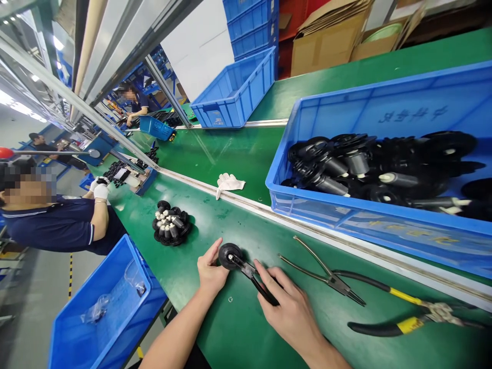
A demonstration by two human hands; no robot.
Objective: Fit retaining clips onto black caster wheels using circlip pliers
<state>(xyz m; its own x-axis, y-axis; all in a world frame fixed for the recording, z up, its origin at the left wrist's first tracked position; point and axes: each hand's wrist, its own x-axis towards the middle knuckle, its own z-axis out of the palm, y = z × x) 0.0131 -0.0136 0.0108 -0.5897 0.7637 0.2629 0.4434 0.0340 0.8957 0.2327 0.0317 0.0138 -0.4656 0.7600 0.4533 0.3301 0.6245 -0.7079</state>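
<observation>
A round black wheel part (229,254) lies on the green bench (238,328). My left hand (210,270) holds its left edge, fingers curled round it. My right hand (286,303) grips the black handles of a small pair of pliers (251,274) whose tips rest on the wheel's hub. A tiny ring (230,299) lies on the bench just below the wheel.
A larger pair of yellow-and-black pliers (369,300) lies to the right. Behind it a blue crate (384,225) holds several black wheels. A cluster of finished wheels (170,224) and a white glove (229,183) lie further off. A co-worker's gloved hand (100,189) works at the left.
</observation>
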